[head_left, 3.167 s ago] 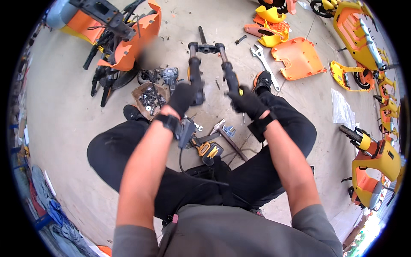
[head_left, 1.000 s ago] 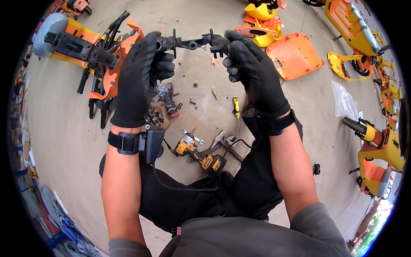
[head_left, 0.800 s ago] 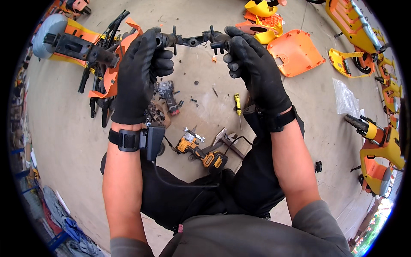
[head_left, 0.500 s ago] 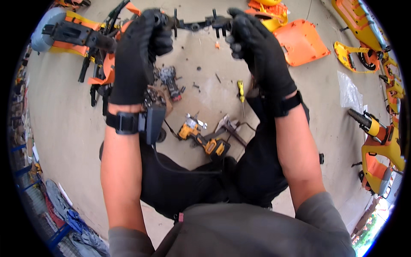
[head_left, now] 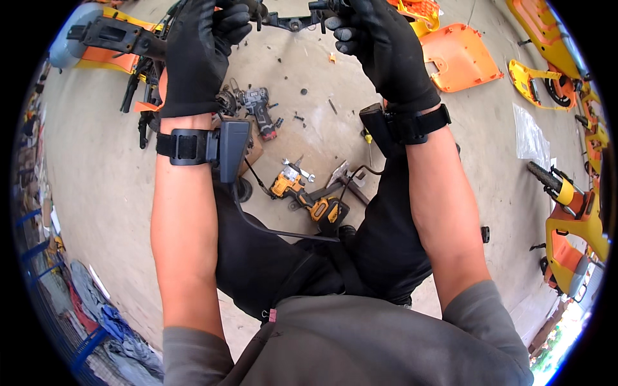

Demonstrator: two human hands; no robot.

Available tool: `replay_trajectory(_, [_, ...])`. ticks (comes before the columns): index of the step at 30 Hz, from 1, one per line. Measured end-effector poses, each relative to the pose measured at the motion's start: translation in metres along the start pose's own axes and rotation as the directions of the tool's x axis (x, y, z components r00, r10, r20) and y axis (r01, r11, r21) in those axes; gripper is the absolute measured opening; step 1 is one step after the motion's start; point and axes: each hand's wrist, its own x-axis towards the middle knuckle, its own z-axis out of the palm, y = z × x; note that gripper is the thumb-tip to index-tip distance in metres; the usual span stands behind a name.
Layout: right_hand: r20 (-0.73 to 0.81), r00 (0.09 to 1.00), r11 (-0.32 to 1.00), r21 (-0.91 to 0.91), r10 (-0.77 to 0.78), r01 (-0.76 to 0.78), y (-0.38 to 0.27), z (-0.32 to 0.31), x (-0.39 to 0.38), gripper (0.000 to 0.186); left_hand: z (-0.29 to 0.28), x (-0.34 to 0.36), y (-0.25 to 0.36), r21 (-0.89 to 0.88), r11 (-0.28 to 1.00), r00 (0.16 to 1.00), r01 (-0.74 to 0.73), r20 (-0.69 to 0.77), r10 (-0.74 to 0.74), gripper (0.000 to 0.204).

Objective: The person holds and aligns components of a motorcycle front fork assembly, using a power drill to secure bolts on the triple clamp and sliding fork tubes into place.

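Stretched out in front of me, both gloved hands grip a black bar-shaped part (head_left: 293,23) with short upright prongs, possibly a handlebar. My left hand (head_left: 198,56) is closed round its left end, fingers curled. On the right end, my right hand (head_left: 391,56) is closed too. The upper picture edge cuts off part of the bar and the fingertips. Below it on the concrete floor lie a grey-black power drill (head_left: 259,110), a yellow cordless impact tool (head_left: 309,196) with a wrench (head_left: 302,172) beside it, and a mostly hidden yellow screwdriver (head_left: 367,137).
Small screws (head_left: 300,118) are scattered on the floor. An orange panel (head_left: 460,58) lies at far right, with clear plastic bags (head_left: 531,135) nearer. A partly stripped orange-and-yellow vehicle (head_left: 119,38) stands at far left. Yellow-orange scooters (head_left: 573,225) line the right side.
Both hands have moved farther away and up with the bar, which is now partly out of the picture. The right wrist has turned, bringing its strapped box into view over the screwdriver.
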Motion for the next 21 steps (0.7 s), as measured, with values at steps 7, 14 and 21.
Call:
replay_trajectory(7, [-0.054, 0.998, 1.000, 0.007, 0.025, -0.025, 0.003, 0.002, 0.006, 0.048, -0.003, 0.001, 0.001, 0.059, 0.998, 0.999, -0.033, -0.013, 0.033, 0.020])
replay_trajectory(14, [0.015, 0.997, 0.992, 0.102, -0.072, 0.070, 0.023, -0.005, 0.006, 0.039, -0.024, 0.002, -0.006, 0.132, 0.982, 0.985, -0.134, 0.130, 0.117, 0.031])
replay_trajectory(21, [0.035, 0.996, 0.997, -0.002, 0.079, -0.079, 0.013, -0.014, -0.017, 0.046, -0.010, -0.038, 0.005, 0.196, 0.977, 0.994, 0.080, -0.092, -0.063, 0.024])
